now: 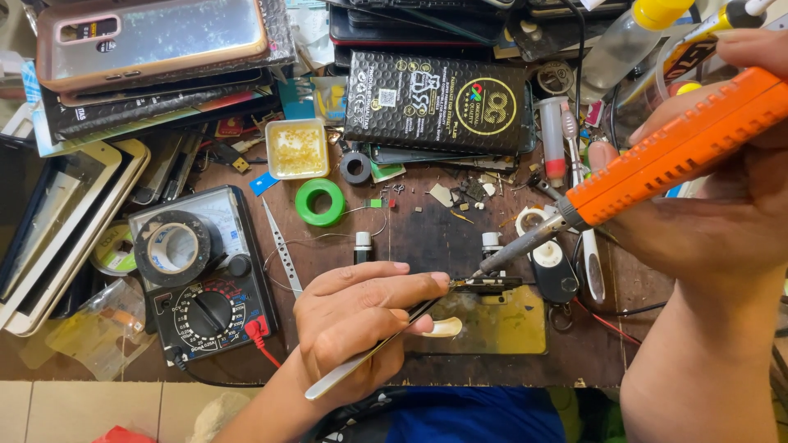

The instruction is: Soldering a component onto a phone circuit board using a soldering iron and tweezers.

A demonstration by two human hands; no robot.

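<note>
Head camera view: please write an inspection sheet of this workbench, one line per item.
Surface: dark wooden bench, scuffed, crowded.
Job's things: orange soldering iron, tip at a small dark part on a yellowish holder; metal tweezers reach the same part.
Clutter: multimeter, black tape roll, green tape ring, phones and cases, black package.
Hands: left hand holds the tweezers; right hand holds the iron.
Cables: red lead at the multimeter; thin wire.
Surroundings: tiled edge below the bench.

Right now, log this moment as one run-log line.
left hand: grips tweezers | right hand: grips soldering iron | tip on small part | multimeter left
</note>
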